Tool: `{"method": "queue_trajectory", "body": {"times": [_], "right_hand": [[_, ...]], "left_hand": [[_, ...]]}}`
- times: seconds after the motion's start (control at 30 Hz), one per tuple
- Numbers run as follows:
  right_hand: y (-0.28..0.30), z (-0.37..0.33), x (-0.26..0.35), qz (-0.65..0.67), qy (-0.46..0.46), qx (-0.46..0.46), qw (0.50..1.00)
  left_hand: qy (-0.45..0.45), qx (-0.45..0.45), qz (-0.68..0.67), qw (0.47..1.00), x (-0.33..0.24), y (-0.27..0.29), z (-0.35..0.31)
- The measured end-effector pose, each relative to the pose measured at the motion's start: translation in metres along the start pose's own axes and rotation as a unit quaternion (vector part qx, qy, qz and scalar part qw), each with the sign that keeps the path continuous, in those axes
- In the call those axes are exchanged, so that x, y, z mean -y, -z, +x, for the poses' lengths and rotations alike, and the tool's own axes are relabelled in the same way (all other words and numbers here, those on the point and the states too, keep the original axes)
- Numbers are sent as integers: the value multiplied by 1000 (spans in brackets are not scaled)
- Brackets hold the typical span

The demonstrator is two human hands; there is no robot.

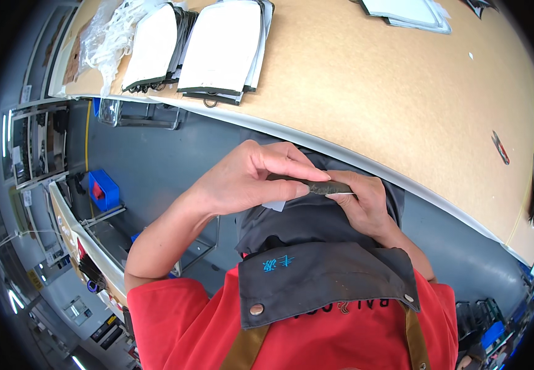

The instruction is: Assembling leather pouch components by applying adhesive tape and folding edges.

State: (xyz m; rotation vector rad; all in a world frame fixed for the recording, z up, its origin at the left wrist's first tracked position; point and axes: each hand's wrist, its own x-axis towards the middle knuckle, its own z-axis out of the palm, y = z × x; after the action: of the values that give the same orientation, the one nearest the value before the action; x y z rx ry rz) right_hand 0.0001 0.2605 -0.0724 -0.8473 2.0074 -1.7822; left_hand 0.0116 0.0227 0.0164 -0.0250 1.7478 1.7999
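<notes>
Both hands are in front of my dark grey apron (328, 277), just off the table's near edge. My left hand (242, 179) pinches a dark fabric-edged piece (325, 187) between thumb and fingers. The other end of that piece is gripped by my right hand (365, 200), with its thumb below and fingers along the top. I see the piece almost edge-on, so its face is hidden. A thin white strip shows under its right end. Below my left fingers, a pale flap (274, 205) hangs down; I cannot tell if it belongs to the piece.
On the brown-topped table (365, 86) lie stacks of white panels with black trim (224, 46), more panels (409, 11) at the far edge, and a clear plastic bag (110, 40). Small red-handled snips (500, 148) lie right. A blue bin (105, 190) stands left, beside another worktable (85, 246).
</notes>
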Motion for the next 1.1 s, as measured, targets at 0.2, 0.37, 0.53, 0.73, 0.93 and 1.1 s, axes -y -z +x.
{"method": "queue_trajectory", "body": {"times": [0.2, 0.37, 0.53, 0.73, 0.93, 1.1], "right_hand": [[-2, 3, -3, 12, 22, -1, 1000], [-5, 3, -8, 7, 45, -12, 999], [-8, 4, -11, -31, 83, -32, 995], [-6, 4, -16, -53, 103, -54, 992], [-10, -1, -21, -38, 98, -65, 992], [-10, -2, -19, -49, 85, -69, 993]], "left_hand": [[12, -9, -18, 1000, 0, 0, -1], [55, -28, -12, 998, -2, -3, 1], [35, -31, -25, 999, -2, -5, -2], [-6, -54, 45, 997, 1, -16, 0], [-1, -54, 83, 995, 0, -19, 2], [-16, -76, 86, 993, 1, -24, 4]]}}
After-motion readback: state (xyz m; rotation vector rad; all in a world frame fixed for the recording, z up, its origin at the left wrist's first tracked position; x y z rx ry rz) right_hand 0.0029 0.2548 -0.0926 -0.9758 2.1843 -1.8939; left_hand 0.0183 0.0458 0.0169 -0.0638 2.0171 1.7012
